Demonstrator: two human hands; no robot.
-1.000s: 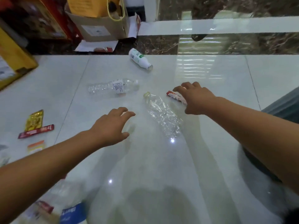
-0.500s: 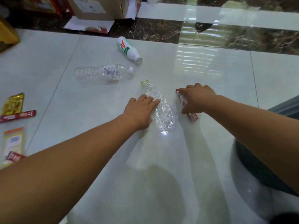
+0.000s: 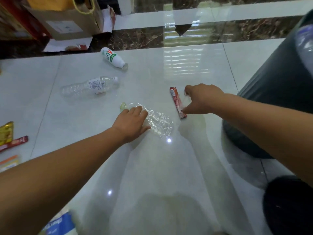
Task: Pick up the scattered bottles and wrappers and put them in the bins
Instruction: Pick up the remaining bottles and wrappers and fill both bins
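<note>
Glossy white floor tiles (image 3: 194, 68) fill the view, with a dark marble strip and cardboard boxes (image 3: 67, 26) beyond. Left hand (image 3: 132, 122) is down flat on the crushed bottle (image 3: 159, 122), fingers draped over its neck end with the thumb against the near side; whether they have really closed round it I cannot tell, and the bottle lies on the tile. Right hand (image 3: 201, 99) is pinching at the red wrapper (image 3: 177, 102), thumb tip on its near end, fingers curled beyond it. There's blur at those fingertips, so a firm hold can't be confirmed.

That crushed bottle looks feather-light, thin and springy; it will likely crackle and skid on the polished tile, so wrapping it at the stiffer neck seems the best bet. The wrapper lies flat and slick, and I judge it needs an edge lifted first.

Past the left fingers lie a clear bottle (image 3: 91, 85) and a white bottle (image 3: 113, 58), well apart from both hands. More wrappers (image 3: 11, 141) sit far off the left wrist, cut by the frame edge. A dark bin (image 3: 271, 102) rises just beyond the right forearm, its rim out of view.
</note>
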